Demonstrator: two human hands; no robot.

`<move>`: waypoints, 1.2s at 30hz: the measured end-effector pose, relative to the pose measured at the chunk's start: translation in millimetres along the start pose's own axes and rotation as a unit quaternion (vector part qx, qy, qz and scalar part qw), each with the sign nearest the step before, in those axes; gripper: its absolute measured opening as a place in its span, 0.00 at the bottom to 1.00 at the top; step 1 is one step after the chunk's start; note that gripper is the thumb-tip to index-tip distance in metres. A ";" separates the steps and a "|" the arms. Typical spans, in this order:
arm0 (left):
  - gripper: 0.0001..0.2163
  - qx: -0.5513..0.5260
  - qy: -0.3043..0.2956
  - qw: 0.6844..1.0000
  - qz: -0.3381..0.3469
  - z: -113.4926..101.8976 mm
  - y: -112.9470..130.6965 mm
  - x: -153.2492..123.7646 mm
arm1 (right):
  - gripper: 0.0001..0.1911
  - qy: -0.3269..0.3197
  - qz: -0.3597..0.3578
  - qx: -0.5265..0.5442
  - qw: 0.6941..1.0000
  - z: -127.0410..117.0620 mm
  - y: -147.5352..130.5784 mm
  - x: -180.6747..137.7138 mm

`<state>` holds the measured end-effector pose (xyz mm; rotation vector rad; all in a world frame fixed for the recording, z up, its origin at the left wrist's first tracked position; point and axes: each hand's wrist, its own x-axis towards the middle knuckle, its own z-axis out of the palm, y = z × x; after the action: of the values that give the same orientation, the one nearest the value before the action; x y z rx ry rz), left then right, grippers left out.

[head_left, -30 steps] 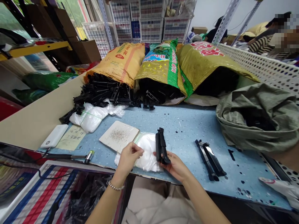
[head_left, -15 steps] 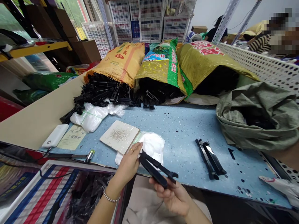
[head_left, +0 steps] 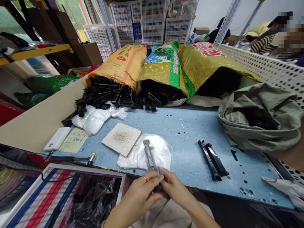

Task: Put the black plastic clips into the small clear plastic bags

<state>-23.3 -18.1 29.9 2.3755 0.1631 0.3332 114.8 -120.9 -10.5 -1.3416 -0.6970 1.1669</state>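
Note:
Both my hands meet at the table's near edge around one long black plastic part (head_left: 149, 156), which points away from me and looks half covered by a thin clear bag. My left hand (head_left: 140, 196), wearing a ring, has its fingers closed on the part's near end. My right hand (head_left: 174, 190) is closed on the same end from the right. Under the part lies a pile of white plastic bags (head_left: 154, 153), next to a square tile (head_left: 122, 138) sprinkled with small metal pieces.
Two black parts (head_left: 212, 160) lie on the blue table (head_left: 187, 126) to the right. Woven sacks (head_left: 125, 63) spilling black parts line the back, a grey-green sack (head_left: 258, 117) sits right. A power bank (head_left: 57, 138), a paper note and a bag-lined bin (head_left: 92, 202) are left. Another person sits far right.
The black part swung from lying tilted in my right hand to pointing away from me. Both hands came together at its near end, closer to my body.

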 end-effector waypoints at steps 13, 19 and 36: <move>0.11 0.131 -0.135 0.898 -0.397 -91.1 -60.6 -115.4 | 0.21 0.297 -0.054 -0.312 0.901 -125.9 -23.3 -36.4; 0.09 0.182 -0.107 0.882 -0.421 -47.5 -87.6 -82.9 | 0.27 0.330 0.108 -0.592 0.728 -218.8 12.1 -60.6; 0.06 -0.107 0.095 0.961 -0.236 33.6 -70.9 84.6 | 0.16 0.122 0.083 0.191 0.970 -91.6 -5.7 -28.0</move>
<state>65.7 29.8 -25.8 2.0095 0.7323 0.3265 191.0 -179.2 -13.8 -1.2007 -0.1713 1.1718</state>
